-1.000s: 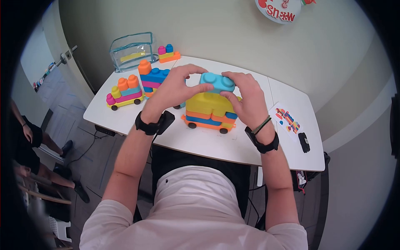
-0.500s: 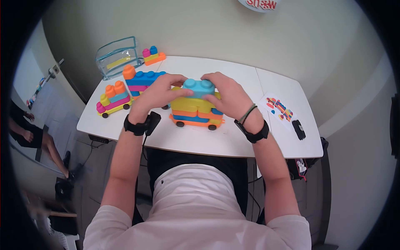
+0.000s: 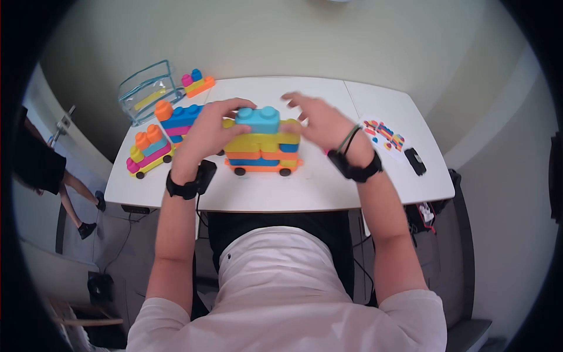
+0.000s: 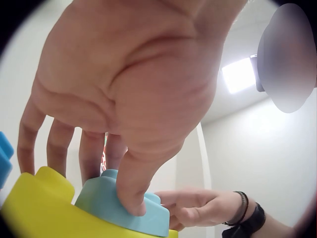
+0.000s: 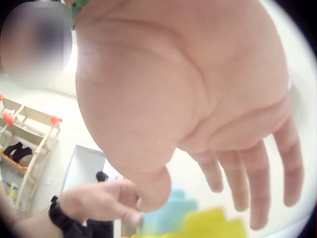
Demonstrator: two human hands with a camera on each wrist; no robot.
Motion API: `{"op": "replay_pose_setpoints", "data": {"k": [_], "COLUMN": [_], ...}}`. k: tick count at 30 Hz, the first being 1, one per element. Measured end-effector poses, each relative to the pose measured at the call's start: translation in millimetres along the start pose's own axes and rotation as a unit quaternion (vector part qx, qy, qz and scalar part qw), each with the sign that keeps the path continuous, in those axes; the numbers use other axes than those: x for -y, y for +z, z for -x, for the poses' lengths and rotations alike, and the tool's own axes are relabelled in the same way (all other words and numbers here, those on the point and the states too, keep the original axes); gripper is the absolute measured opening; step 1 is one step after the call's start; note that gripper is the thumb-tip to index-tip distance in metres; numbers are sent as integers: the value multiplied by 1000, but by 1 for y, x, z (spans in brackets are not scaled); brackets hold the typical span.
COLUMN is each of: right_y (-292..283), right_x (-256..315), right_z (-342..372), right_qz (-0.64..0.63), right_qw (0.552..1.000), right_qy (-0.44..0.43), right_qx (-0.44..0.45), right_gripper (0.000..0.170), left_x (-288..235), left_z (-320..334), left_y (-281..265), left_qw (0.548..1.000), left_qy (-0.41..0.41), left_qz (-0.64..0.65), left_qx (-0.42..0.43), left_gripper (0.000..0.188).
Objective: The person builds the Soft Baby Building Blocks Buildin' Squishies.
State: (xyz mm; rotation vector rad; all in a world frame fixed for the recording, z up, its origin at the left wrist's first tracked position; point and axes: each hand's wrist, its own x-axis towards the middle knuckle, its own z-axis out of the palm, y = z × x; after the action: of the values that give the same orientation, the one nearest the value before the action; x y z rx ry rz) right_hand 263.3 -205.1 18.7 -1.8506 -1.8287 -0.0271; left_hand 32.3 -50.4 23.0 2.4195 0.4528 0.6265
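A light blue brick (image 3: pixel 258 120) sits on top of yellow bricks (image 3: pixel 253 142), above orange and blue ones on a wheeled orange base (image 3: pixel 263 169). The left hand (image 3: pixel 212 129) holds the light blue brick; in the left wrist view its thumb lies on the near face of that brick (image 4: pixel 106 201) and its fingers reach over behind. The right hand (image 3: pixel 322 126) is at the right of the stack, fingers spread apart and raised, with nothing gripped. In the right wrist view the right hand (image 5: pixel 188 84) hangs over the blurred light blue brick (image 5: pixel 171 213).
Two brick vehicles stand to the left, one low with orange bricks (image 3: pixel 149 142), one with blue bricks (image 3: pixel 182 118). Behind them are a clear case (image 3: pixel 146 97) and a small brick group (image 3: pixel 198 84). A picture sheet (image 3: pixel 381 130) and black object (image 3: pixel 415 161) lie at right.
The right hand has come off the light blue brick and moved right, its fingers spreading. The left hand stays on the brick. The head view has shifted, and the brick is seated on the yellow ones.
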Motion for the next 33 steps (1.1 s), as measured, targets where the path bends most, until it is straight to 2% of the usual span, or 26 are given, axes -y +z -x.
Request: {"op": "replay_pose_setpoints", "data": {"k": [1,2,4,5,7,8,10,11,13,14,15,17,18,20,21,23,24,26,27,29,31,33], "right_y": [-10,-19,-29,-29,-23,-16,2,11,27,32,31,12,4,-13,-17,-27,-26,-23,-17,-4,-5,-8], "right_x": [-18,-32,-55,-63,-75,-79,-85,-91,-101,-104,-110,-102,-100,-96,-87,-53,-45,-32,-29,-29,-29,-26], "right_z": [0,3,8,8,9,11,12,11,7,10,11,10,9,6,4,6,7,9,9,9,9,9], "right_qz": [-32,-29,134,132,220,218,185,184,118,114,113,132,97,-47,-47,-221,-222,-135,-133,-196,-191,-135], "right_qw": [998,998,971,971,912,911,893,892,885,899,899,937,958,993,994,968,968,989,989,981,981,990], "right_qy": [45,53,198,201,319,322,347,350,343,336,336,260,234,107,102,-19,-22,-44,-46,9,-12,-43], "right_qx": [-9,-10,-14,-16,138,134,221,219,293,257,258,194,132,2,7,-118,-115,-34,-34,6,3,-13], "right_gripper": [61,61,59,59,73,73,76,76,69,59,59,51,43,41,41,38,38,41,41,42,44,44], "left_x": [-1,-9,-5,-2,0,-1,-5,-7,-8,-8,-7,-2,-1,-2,-1,0,0,-1,-4,-12,-9,-4], "left_z": [-1,0,-5,-6,-10,-12,-14,-15,-17,-18,-19,-20,-20,-21,-21,-21,-21,-21,-20,-20,-20,-20], "left_y": [1,-1,1,0,4,6,6,6,7,7,7,7,8,9,10,14,14,14,13,12,8,4], "left_qw": [1000,999,999,999,998,997,997,996,997,997,997,999,999,999,999,999,999,999,999,996,997,998], "left_qy": [-16,-45,-42,-42,-44,-47,-49,-56,-56,-57,-58,-11,-17,17,12,-8,-10,-15,-15,-37,-28,-20], "left_qz": [-4,-13,-16,-25,-38,-47,-61,-74,-60,-47,-47,-51,-49,-38,-37,-44,-44,-45,-45,-84,-70,-56], "left_qx": [-7,-10,-14,-21,-28,-37,-24,-13,-11,-12,-11,-7,-10,-7,-11,-15,-18,-17,-19,-11,-6,-2], "left_gripper": [43,41,41,40,40,40,41,42,41,40,40,39,39,38,38,37,37,38,38,38,38,38]}}
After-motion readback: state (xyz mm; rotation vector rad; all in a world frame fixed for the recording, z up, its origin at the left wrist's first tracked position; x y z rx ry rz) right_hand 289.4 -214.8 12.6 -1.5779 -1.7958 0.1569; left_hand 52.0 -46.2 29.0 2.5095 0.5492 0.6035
